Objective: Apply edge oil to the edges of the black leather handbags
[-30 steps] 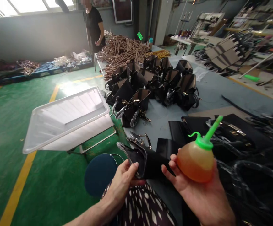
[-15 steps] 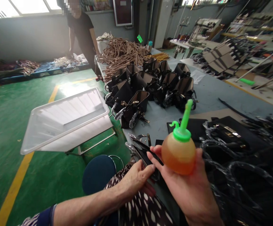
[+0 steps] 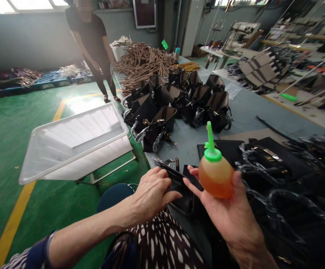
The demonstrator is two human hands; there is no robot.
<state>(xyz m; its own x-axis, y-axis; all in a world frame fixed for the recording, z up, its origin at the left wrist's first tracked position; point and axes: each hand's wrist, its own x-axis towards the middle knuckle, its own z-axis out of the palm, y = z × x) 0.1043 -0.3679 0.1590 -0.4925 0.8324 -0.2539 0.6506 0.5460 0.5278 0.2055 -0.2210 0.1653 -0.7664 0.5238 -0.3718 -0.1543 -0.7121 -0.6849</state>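
1. I'm in a bag-making workshop / small factory floor.
2. Just ahead of my right hand (image 3: 229,220): long grey worktable (image 3: 246,108) w/ rows of unfinished black handbags (image 3: 179,101) standing open.
3. Beyond those, a big heap of tan straps (image 3: 142,59).
4. Left of my left hand (image 3: 151,194): green painted floor w/ yellow lane lines (image 3: 13,224), empty white plastic tray (image 3: 75,142) on a stand.
5. Far right of my hands: more benches piled w/ bag panels (image 3: 263,63); a co-worker (image 3: 92,41) stands at the table's far end.
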